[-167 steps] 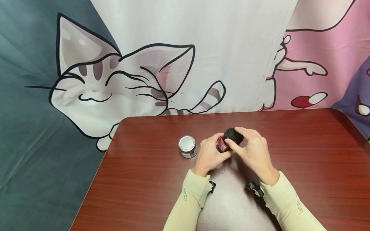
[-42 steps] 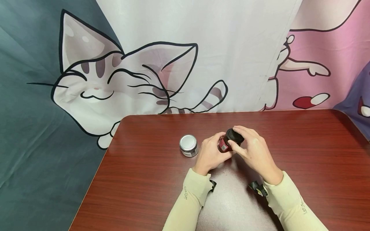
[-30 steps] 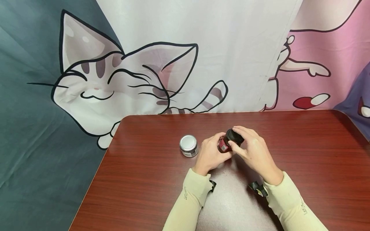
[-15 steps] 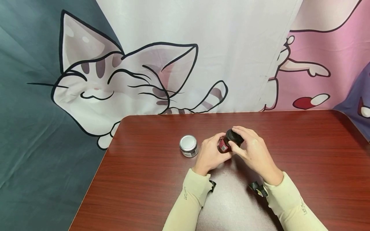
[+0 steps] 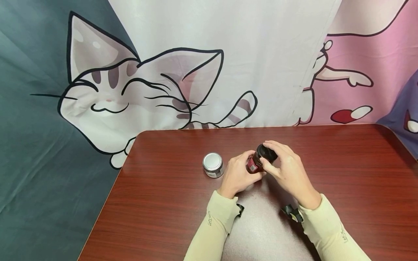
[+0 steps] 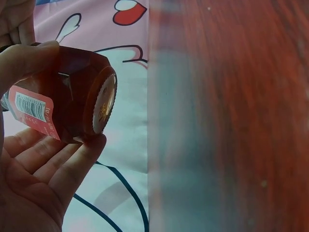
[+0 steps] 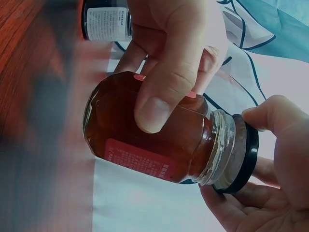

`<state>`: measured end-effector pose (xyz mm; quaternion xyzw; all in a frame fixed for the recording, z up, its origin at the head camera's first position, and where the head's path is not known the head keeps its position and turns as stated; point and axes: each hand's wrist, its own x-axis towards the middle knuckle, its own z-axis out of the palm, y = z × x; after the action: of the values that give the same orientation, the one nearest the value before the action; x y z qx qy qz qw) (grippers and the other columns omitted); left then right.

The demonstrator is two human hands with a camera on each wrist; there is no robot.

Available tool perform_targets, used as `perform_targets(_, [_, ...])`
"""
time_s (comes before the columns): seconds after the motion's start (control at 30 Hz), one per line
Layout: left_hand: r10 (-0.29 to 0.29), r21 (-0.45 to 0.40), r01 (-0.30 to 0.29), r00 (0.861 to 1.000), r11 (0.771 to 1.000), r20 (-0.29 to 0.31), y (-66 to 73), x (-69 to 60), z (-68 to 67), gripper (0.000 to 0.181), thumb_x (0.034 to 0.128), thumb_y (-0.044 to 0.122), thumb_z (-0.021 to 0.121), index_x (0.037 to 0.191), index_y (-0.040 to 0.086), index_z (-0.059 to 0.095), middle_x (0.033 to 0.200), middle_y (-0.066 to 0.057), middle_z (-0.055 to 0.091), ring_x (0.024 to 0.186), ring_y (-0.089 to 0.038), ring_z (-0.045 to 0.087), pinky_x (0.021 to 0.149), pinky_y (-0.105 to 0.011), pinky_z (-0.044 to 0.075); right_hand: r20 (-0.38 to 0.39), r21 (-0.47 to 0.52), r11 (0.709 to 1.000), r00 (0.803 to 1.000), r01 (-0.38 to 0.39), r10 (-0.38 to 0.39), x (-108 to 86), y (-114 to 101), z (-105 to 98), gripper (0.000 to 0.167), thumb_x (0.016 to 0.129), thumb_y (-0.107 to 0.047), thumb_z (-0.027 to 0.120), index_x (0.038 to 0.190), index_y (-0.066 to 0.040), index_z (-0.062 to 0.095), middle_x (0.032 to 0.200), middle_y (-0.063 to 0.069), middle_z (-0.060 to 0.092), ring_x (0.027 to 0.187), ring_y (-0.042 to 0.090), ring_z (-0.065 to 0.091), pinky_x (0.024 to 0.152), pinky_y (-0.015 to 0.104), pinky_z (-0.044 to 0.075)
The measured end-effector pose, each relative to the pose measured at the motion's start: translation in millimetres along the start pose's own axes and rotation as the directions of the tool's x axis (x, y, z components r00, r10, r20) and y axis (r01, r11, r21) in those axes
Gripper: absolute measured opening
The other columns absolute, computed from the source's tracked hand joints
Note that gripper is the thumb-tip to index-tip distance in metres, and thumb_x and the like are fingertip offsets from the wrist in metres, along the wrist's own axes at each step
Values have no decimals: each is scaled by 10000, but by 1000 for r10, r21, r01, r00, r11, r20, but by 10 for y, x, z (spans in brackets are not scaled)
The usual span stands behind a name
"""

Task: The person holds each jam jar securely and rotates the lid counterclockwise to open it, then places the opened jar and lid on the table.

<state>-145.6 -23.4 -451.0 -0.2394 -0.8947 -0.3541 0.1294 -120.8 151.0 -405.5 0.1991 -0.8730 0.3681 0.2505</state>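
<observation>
My left hand (image 5: 237, 174) grips a glass jar (image 5: 253, 165) of dark amber content, tilted, with a red label. In the left wrist view the jar's round base (image 6: 105, 104) faces outward, with the thumb above and fingers below. My right hand (image 5: 289, 172) holds the black lid (image 5: 268, 153) by its rim between thumb and fingers. In the right wrist view the lid (image 7: 251, 154) sits askew at the mouth, and the bare threaded glass neck (image 7: 216, 145) shows beside it. Whether the lid still touches the glass is hard to tell.
A second jar (image 5: 213, 165) with a silver lid stands upright on the reddish-brown table (image 5: 156, 203), left of my left hand. Behind the table hangs a curtain (image 5: 277, 61) printed with cartoon cats.
The lid and my right fingers have shifted slightly up and right from the jar over the last half second. My left hand and the silver-lidded jar have stayed almost still.
</observation>
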Motion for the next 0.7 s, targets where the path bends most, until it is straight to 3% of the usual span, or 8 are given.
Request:
perform_targets(0.2, [-9,-3,9,1000,1000,-2,-1,3,0,599,738,363,856,1255,143,650,1043,40,723,851,-44,648,734,-167,491,-5,3,1000,1000,0,0,-3,0,-2,440,805,-52,776,1219,37,655,1243,178,653,1137,340,601,903,489,460])
perform_targets(0.7, [-19,-18,19,1000,1000,-2,-5,8,-3,582,723,313,849,1238,130,650,1009,39,718,803,-51,628,699,-176,484,-20,25,1000,1000,-9,9,-5,7,1,498,775,-23,722,1269,-43,663,1235,99,645,1001,233,637,808,246,426])
